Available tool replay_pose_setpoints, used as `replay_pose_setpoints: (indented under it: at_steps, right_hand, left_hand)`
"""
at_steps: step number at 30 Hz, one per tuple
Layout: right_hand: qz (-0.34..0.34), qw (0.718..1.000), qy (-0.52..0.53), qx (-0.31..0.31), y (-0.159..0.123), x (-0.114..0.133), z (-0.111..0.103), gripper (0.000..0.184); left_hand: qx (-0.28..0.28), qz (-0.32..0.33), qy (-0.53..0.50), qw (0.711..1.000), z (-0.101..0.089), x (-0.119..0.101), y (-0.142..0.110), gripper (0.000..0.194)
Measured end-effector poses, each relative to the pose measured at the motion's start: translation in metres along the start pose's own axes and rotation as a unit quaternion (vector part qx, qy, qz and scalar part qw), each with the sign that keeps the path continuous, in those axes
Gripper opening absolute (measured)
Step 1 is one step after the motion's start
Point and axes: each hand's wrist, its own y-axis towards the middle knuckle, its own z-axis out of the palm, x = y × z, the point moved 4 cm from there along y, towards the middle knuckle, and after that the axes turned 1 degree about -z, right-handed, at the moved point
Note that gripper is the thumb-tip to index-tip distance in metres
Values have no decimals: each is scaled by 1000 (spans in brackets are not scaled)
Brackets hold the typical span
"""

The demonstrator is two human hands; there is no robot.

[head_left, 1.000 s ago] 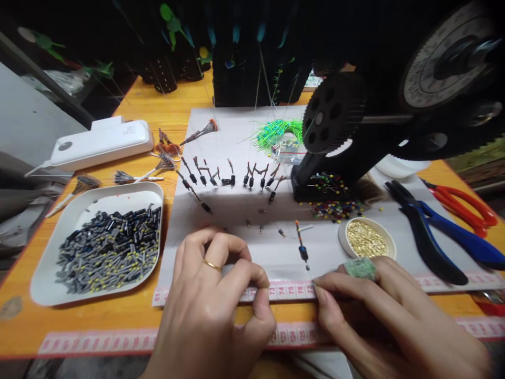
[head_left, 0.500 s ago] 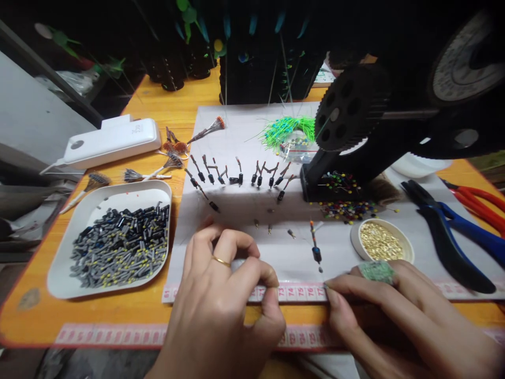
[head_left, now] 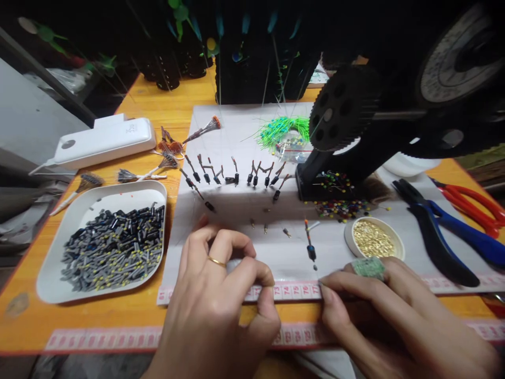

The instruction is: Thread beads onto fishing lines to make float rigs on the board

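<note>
My left hand (head_left: 224, 295), with a gold ring on it, rests over the front edge of the white board (head_left: 232, 118). Its thumb and index finger press together above the printed measuring tape (head_left: 294, 290); whatever is between them is too fine to see. My right hand (head_left: 394, 321), a green wrap on one finger, pinches at the tape near 77. What that pinch holds I cannot make out. Just beyond its fingertips lies a small black cylinder with an orange-tipped stem (head_left: 311, 251), a tiny grey bead (head_left: 315, 268) below it. Several small metal-ended pieces (head_left: 286, 232) lie behind.
A white tray (head_left: 42, 281) of black and grey pieces stands left. Similar stemmed cylinders (head_left: 255, 180) form an arc. Right are a cup of gold bits (head_left: 374, 238), coloured-head pins (head_left: 339, 209), blue-handled pliers (head_left: 432, 237), red-handled pliers (head_left: 473, 202) and a black geared machine (head_left: 339, 113).
The whole view has shifted slightly. Both hands keep the same pinched poses, and the pieces on the board stay in place.
</note>
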Motion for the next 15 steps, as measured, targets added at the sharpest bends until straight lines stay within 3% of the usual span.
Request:
replay_pose_setpoints:
  at_steps: [5, 10, 15]
  right_hand:
    - [42, 997, 62, -10, 8, 5, 3, 19]
    - [82, 988, 130, -25, -8, 3, -4, 9]
    - [125, 964, 235, -19, -17, 4, -5, 4]
  left_hand:
    - [-5, 19, -11, 1000, 0, 2, -1, 17]
    - [-55, 90, -15, 994, -12, -7, -10, 22]
    - [-92, 72, -44, 992, -19, -19, -26, 23]
